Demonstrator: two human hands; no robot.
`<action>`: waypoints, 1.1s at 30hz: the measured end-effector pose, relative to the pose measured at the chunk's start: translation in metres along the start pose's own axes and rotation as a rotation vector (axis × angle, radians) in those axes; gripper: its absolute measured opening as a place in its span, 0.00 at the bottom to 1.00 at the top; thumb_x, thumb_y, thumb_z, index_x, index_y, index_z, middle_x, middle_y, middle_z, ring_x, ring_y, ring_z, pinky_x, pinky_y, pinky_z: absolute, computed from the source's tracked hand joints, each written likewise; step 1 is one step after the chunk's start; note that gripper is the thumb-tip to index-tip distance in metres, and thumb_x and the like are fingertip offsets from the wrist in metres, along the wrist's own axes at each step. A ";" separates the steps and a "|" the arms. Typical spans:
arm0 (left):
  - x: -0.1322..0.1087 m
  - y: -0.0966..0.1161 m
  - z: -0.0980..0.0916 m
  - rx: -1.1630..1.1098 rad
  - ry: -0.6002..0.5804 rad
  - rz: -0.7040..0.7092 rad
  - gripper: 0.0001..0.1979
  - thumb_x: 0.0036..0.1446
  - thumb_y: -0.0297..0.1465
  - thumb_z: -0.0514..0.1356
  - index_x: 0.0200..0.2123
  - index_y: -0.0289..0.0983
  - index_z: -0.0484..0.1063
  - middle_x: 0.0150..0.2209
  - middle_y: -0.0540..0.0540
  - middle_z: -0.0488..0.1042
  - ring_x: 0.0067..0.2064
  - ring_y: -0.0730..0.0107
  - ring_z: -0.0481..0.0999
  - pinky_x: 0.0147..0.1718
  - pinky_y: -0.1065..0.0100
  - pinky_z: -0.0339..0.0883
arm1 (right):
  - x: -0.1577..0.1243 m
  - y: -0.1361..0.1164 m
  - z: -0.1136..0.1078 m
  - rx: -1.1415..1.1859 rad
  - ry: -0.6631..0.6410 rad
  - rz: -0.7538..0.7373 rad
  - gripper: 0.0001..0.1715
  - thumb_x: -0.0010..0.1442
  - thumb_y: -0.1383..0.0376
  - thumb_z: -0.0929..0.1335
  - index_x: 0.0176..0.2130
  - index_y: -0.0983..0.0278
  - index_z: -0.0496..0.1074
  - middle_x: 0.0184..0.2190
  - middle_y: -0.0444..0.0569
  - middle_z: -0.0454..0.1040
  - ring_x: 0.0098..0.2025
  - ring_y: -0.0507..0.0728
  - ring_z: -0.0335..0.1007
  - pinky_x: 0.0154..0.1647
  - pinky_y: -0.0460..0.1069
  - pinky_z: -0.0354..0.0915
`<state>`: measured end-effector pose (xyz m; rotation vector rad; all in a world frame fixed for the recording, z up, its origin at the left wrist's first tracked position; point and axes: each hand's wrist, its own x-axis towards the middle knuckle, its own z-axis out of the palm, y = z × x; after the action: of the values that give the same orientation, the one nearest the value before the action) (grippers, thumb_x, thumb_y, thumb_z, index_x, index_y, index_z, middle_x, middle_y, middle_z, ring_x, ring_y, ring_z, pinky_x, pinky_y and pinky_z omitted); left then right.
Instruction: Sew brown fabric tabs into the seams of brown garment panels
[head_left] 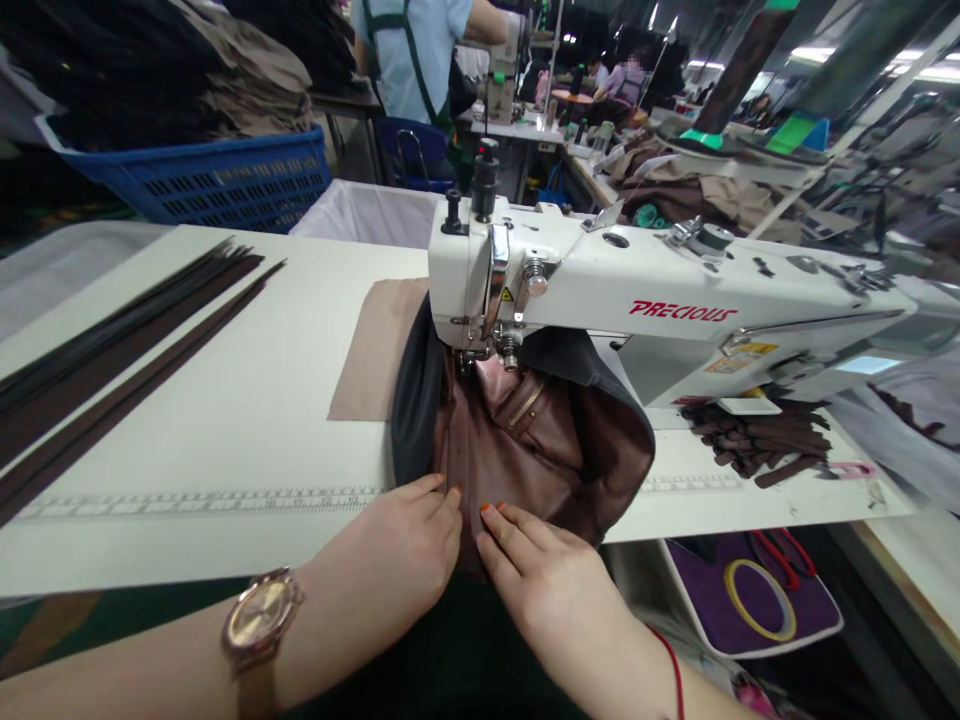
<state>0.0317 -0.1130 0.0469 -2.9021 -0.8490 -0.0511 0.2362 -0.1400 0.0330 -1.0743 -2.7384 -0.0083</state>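
Note:
A brown leather bag piece (487,470) with a dark grey backing (414,410) and a brass zipper (527,402) lies bunched under the head of a white sewing machine (570,280). Its upper part sits at the presser foot (466,362). My left hand (412,540) closes on the leather beside a long seam, fingers bent and together. Just right of that seam, my right hand (536,570) rests with fingers stretched over the leather. The underside of the leather beneath both hands is hidden.
Dark strips (112,340) lie at the left of the white table, a beige panel (367,360) beside the machine. Brown strips (757,440) pile at right, above a purple tray (720,600) holding tape (787,610) and red-handled scissors (787,565). Behind stand a blue basket (217,180) and a person (412,60).

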 end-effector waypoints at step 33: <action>0.021 -0.059 0.019 0.009 0.112 -0.032 0.19 0.51 0.17 0.52 0.44 0.27 0.76 0.46 0.36 0.78 0.44 0.59 0.78 0.47 0.60 0.69 | 0.056 0.047 0.004 0.027 -0.017 0.015 0.13 0.62 0.71 0.66 0.46 0.68 0.75 0.50 0.55 0.75 0.49 0.60 0.71 0.41 0.51 0.73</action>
<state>0.0178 -0.0497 0.0354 -2.8464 -0.8742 -0.2101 0.2272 -0.0680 0.0366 -1.0928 -2.7375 0.0402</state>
